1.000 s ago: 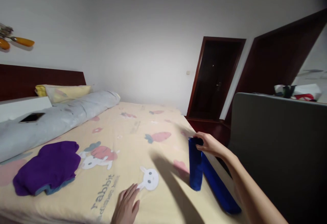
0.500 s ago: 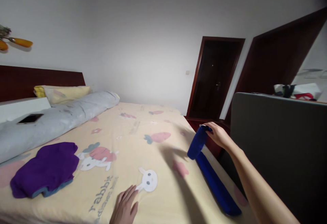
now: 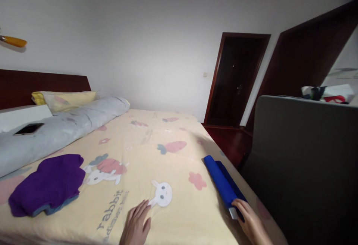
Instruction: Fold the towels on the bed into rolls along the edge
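a: where is the blue cloth?

b: on the bed, close to the edge on the right side of the view. it lies in a long, narrow strip, with a darker blue strip right alongside. i can't tell whether the two are one piece. a small white tag shows at the near end.

a: and the hands?

b: the right hand grips that near end, fingers curled over the cloth just beside the tag. its thumb is hidden. the left hand rests palm down on the sheet with its fingers stretched out, the tips by the ear of a printed rabbit face.

a: what else is on the bed?

b: a purple cloth lies crumpled to the left, well apart from the blue one, with a blue-grey layer peeking out along its lower edge. behind it there's a long grey bolster with a phone on top, then a yellow pillow near the dark red headboard.

a: and beyond the bed?

b: a dark grey panel stands on the right, and a dark door is set in the far wall.
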Available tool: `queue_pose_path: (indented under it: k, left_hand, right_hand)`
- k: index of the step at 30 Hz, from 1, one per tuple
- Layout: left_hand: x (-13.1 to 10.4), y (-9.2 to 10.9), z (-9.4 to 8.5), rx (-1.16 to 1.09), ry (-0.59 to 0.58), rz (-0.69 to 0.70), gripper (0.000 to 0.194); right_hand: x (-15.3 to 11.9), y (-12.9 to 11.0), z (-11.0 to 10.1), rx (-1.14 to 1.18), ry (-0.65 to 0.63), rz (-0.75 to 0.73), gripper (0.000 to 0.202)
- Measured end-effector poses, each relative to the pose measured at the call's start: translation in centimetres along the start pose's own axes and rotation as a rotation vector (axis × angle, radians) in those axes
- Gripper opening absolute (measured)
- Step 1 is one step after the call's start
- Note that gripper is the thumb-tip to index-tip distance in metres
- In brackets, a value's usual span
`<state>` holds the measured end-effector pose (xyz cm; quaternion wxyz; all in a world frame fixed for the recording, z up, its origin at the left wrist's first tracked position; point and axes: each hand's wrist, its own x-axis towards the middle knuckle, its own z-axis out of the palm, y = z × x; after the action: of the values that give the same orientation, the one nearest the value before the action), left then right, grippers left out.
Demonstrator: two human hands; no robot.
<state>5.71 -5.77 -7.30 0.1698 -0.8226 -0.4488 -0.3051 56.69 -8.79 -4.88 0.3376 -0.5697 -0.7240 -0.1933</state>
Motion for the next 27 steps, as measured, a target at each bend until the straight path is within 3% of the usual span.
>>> queue_pose_path:
  k: [3, 7, 15, 21, 24, 27]
  left_hand:
    - [0.1, 0.1, -0.2, -0.005, -0.009, -0.014, 0.042]
    - [0.2, 0.2, -0.5, -0.005, -0.027, -0.016, 0.041]
    - [0.2, 0.2, -0.5, -0.032, -0.027, -0.037, 0.042]
    - [0.3, 0.3, -1.2, -0.122, -0.068, -0.097, 0.037]
    - [0.1, -1.9, -1.6, -0.142, -0.054, -0.184, 0.029]
    - [-0.1, -6.5, -2.4, -0.095, 0.009, -0.333, 0.026]
  right_hand:
    - [-2.2, -0.3, 1.1, -0.052, 0.063, -0.017, 0.027]
    - [-2.3, -0.6, 1.1, -0.080, 0.133, -0.009, 0.026]
    - [-4.2, -0.4, 2.0, -0.186, 0.123, -0.123, 0.033]
    - [-4.2, -1.1, 1.5, -0.114, 0.060, -0.017, 0.043]
    - [-4.4, -1.0, 1.1, -0.064, 0.081, 0.031, 0.044]
    - [-4.7, -0.9, 1.1, -0.039, 0.110, 0.056, 0.048]
